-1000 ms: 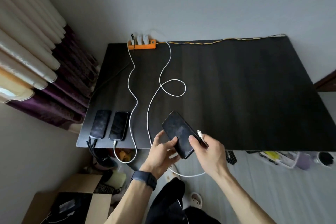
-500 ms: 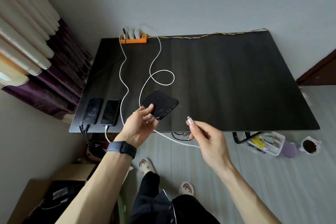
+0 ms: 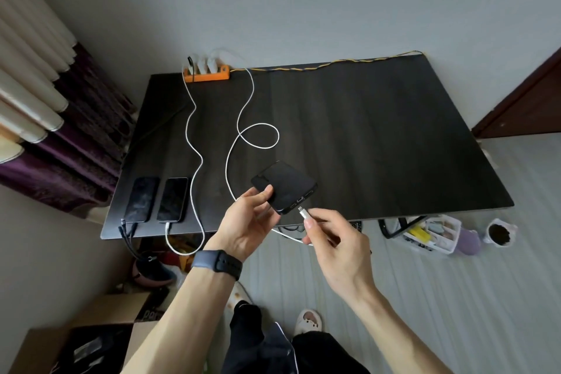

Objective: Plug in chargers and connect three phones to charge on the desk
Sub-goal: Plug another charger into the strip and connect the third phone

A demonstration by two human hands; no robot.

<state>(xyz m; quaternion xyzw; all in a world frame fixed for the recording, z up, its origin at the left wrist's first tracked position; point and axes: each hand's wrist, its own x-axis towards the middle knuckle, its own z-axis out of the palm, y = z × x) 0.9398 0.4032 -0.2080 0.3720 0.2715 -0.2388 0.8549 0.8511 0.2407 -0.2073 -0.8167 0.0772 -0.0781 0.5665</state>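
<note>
My left hand (image 3: 247,223) holds a black phone (image 3: 285,186) above the desk's front edge, its port end facing me. My right hand (image 3: 332,240) pinches the white plug (image 3: 304,213) of a white cable (image 3: 243,136), the tip a little short of the phone's port. That cable loops across the dark desk (image 3: 379,136) to the orange power strip (image 3: 206,74) at the back left, where several chargers sit. Two more phones (image 3: 142,199) (image 3: 172,199) lie side by side at the front left, each with a cable at its near end.
Curtains (image 3: 45,106) hang left of the desk. A yellow cord (image 3: 334,65) runs along the back edge. On the floor sit cardboard boxes (image 3: 91,340) at lower left, and a plastic organiser (image 3: 431,232) and a cup (image 3: 499,234) at the right.
The left hand turned the phone flat and lifted it with the port end toward me. The right hand let go of the phone and brought the plug up close to the port.
</note>
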